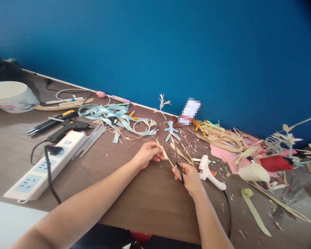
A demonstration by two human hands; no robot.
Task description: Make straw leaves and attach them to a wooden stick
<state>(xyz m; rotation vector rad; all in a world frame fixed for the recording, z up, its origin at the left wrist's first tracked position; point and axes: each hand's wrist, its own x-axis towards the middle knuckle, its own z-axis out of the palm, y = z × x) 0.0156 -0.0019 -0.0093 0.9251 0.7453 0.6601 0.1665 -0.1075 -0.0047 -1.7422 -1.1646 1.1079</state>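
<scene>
My left hand (150, 153) is closed, pinching a pale dried husk strip (165, 153) near its wider end. In my right hand (188, 175) are black-handled scissors (180, 173), their blades pointing away from me beside the strip. The strip's lower end runs down to my right fingertips; whether they also grip it I cannot tell. Just beyond the hands lies a small light-blue wrapped figure (171, 130) with several limbs. A blue-stemmed husk flower (162, 103) stands near the wall. To the right of my right hand rests a white glue gun (208, 171).
A white power strip (48, 169), a black glue gun (69, 128) and a utility knife (53, 121) lie left. Light-blue ribbon (114, 116) sprawls behind them, near a white bowl (12, 97). At right are dried husks (225, 138), a tipped paper cup (254, 172) and green ribbon (255, 211).
</scene>
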